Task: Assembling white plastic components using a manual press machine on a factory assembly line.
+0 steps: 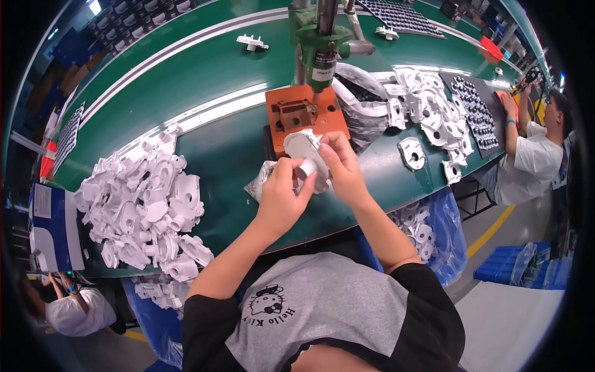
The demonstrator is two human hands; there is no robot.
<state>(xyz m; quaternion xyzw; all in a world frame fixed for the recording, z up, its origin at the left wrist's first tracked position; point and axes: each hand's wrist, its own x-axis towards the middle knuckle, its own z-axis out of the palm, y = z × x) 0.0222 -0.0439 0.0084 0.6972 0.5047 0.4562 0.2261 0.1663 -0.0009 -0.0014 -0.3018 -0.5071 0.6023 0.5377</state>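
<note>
Two hands work at the centre: the left hand and the right hand, sharing one white plastic part. One orange fixture block sits at twelve o'clock under one green press. Two big heaps of white housings: one at nine o'clock, too tangled to count, perhaps several dozen, and one at two o'clock. Two black trays lie at one to two o'clock. Two other people show: one at three o'clock, one at eight.
</note>
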